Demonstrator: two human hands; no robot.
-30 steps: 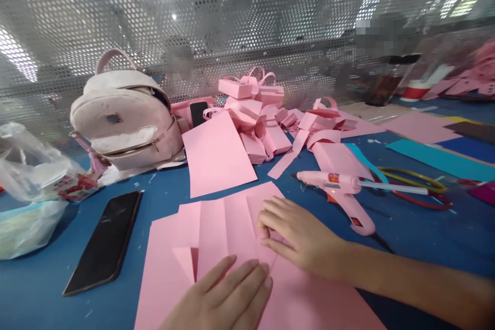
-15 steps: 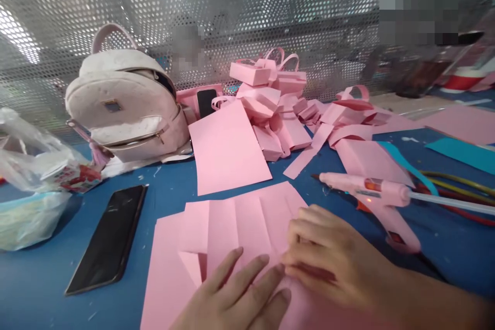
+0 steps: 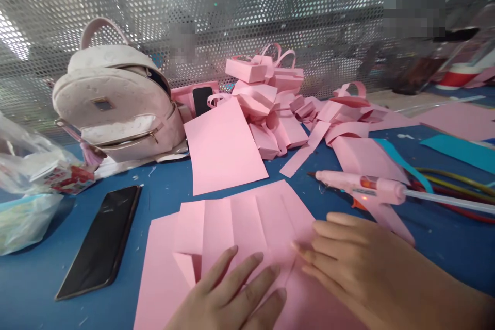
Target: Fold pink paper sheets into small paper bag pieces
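A creased sheet of pink paper point(image 3: 218, 221) lies in front of me, with several parallel fold lines and a small flap turned up at its left. My left hand point(image 3: 235, 294) rests flat on it, fingers spread. At the sheet's right part, my right hand point(image 3: 356, 263) has its fingers curled and pressed together, with the fingertips pinching the paper along a crease. Under the creased sheet, another pink sheet point(image 3: 157, 268) shows at the left. Close beyond my right hand, a pink glue gun point(image 3: 367, 188) with a clear glue stick lies on its side.
On the blue table point(image 3: 162, 180) a black phone point(image 3: 102, 240) lies at left, near plastic bags point(image 3: 29, 221). A pale backpack point(image 3: 124, 108), a flat pink sheet point(image 3: 224, 149) and a heap of pink paper boxes point(image 3: 266, 93) stand behind. Blue strips point(image 3: 460, 152) lie at right.
My right hand has slid right along the sheet, its fingers now lower and more stretched. My left hand stays on the paper. The view has shifted slightly.
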